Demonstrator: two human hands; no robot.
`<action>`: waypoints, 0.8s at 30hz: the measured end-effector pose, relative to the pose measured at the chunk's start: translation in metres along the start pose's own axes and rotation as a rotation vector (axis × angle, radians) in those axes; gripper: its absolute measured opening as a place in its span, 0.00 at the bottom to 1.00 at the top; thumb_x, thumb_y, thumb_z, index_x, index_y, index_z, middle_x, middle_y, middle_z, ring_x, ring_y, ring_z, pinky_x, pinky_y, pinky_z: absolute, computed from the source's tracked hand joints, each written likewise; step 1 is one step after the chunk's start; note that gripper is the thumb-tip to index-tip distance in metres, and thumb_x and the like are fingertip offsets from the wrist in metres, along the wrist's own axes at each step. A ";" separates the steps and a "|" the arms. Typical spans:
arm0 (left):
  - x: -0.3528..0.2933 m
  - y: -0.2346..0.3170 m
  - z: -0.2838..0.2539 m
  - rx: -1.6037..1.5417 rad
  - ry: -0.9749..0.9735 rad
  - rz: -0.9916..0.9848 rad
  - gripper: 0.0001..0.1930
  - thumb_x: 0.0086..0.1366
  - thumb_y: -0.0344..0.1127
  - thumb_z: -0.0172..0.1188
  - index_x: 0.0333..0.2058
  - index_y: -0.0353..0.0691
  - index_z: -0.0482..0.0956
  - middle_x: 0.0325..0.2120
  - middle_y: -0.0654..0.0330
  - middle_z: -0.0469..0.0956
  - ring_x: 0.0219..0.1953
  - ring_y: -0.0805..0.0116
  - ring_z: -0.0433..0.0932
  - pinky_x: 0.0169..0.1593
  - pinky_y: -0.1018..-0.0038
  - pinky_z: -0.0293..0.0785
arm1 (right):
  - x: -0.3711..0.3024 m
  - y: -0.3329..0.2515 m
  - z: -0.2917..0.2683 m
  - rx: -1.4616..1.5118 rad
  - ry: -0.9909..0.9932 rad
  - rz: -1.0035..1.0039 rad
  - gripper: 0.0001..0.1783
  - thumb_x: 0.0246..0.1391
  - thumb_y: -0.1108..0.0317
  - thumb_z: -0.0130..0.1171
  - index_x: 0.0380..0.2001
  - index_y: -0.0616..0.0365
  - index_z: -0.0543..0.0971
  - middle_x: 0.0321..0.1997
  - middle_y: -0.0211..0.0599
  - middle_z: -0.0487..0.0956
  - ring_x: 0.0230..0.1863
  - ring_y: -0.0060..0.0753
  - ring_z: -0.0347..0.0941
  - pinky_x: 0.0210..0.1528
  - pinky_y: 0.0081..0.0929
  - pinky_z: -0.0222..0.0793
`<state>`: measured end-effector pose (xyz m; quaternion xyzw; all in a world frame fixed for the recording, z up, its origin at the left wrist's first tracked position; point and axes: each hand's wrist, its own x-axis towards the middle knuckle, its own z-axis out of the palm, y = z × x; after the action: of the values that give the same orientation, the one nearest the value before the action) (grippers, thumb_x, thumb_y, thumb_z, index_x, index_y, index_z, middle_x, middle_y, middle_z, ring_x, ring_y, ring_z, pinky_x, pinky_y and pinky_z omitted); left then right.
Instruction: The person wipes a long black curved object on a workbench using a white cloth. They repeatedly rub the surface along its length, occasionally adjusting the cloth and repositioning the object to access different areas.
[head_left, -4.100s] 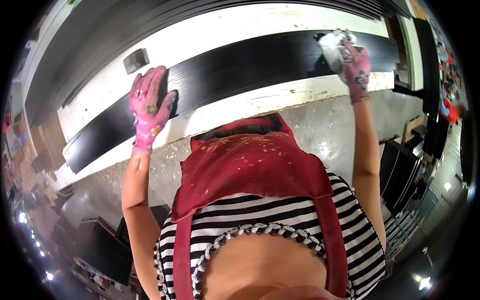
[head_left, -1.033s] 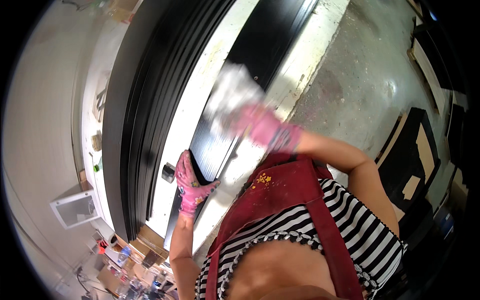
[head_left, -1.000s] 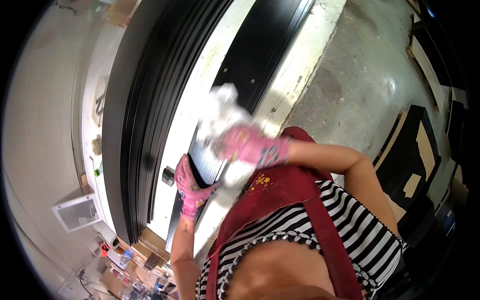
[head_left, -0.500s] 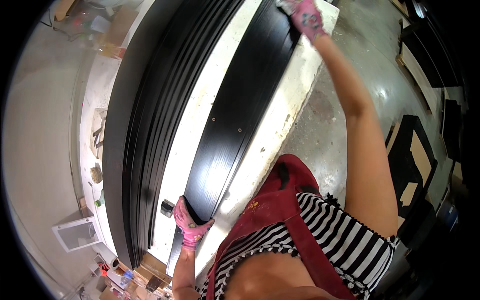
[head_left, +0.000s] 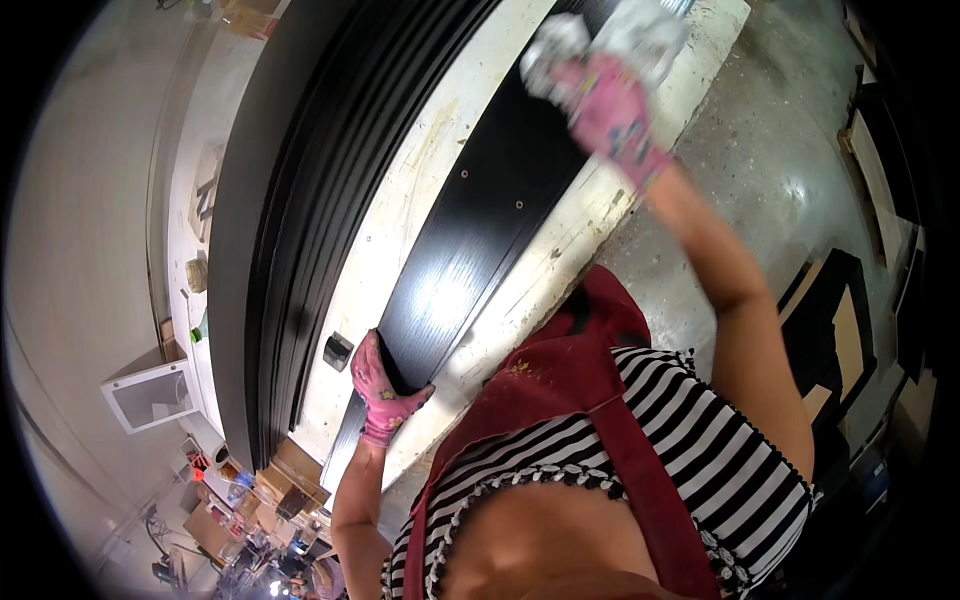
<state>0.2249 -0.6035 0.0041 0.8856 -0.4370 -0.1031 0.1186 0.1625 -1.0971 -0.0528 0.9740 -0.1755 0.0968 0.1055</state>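
A long black board (head_left: pixel 455 240) with a wood-grain sheen and two small screw-like spots lies lengthwise on a white worktop. Over its far part, my right hand (head_left: pixel 615 115) in a pink patterned glove is closed on a crumpled white cloth (head_left: pixel 640 40), both blurred by motion. Near the board's close end, my left hand (head_left: pixel 385 395), gloved in pink too, grips across the board's width, thumb at the right edge and fingers at the left. A small black block (head_left: pixel 338 351) sits beside that hand.
Several black boards (head_left: pixel 300 250) stand packed along the worktop's left side. The scuffed white worktop (head_left: pixel 570 235) ends at my apron (head_left: pixel 530 370). Right of it is a grey floor (head_left: pixel 760 150) with black and tan panels (head_left: pixel 850 320). A cluttered area (head_left: pixel 260 500) lies lower left.
My right hand has come nearer along the board with the white cloth, which now shows more fully. My left hand keeps its place at the board's near end. The view has shifted slightly.
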 end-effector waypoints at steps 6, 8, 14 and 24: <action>0.005 -0.006 0.004 -0.068 0.035 0.066 0.66 0.25 0.46 0.79 0.66 0.34 0.53 0.57 0.45 0.65 0.58 0.47 0.66 0.62 0.58 0.60 | -0.121 -0.240 -0.055 0.998 0.186 -0.499 0.30 0.38 0.59 0.61 0.49 0.51 0.73 0.54 0.44 0.69 0.53 0.44 0.69 0.57 0.46 0.67; 0.000 -0.013 0.003 -0.087 -0.014 0.049 0.64 0.31 0.48 0.79 0.66 0.31 0.52 0.63 0.45 0.61 0.64 0.46 0.62 0.66 0.59 0.56 | -0.122 -0.235 -0.101 1.176 -0.201 -0.780 0.24 0.46 0.65 0.57 0.50 0.47 0.74 0.52 0.35 0.71 0.51 0.41 0.71 0.57 0.44 0.68; -0.036 -0.039 -0.016 -0.350 0.082 0.009 0.48 0.46 0.32 0.73 0.65 0.34 0.57 0.60 0.46 0.66 0.62 0.50 0.65 0.66 0.61 0.58 | -0.058 -0.113 -0.052 1.947 -0.156 0.084 0.22 0.59 0.63 0.49 0.57 0.49 0.73 0.56 0.39 0.73 0.54 0.43 0.71 0.58 0.42 0.68; -0.062 -0.058 -0.005 -0.289 0.185 0.014 0.34 0.55 0.30 0.67 0.61 0.33 0.66 0.52 0.46 0.74 0.53 0.50 0.74 0.58 0.65 0.67 | -0.023 -0.137 -0.074 2.372 0.274 0.585 0.28 0.66 0.49 0.37 0.59 0.55 0.68 0.60 0.41 0.72 0.59 0.37 0.71 0.51 0.32 0.71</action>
<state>0.2329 -0.5189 -0.0042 0.8620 -0.4109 -0.0824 0.2851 0.1793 -0.9466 -0.0110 0.3727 -0.1780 0.3180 -0.8534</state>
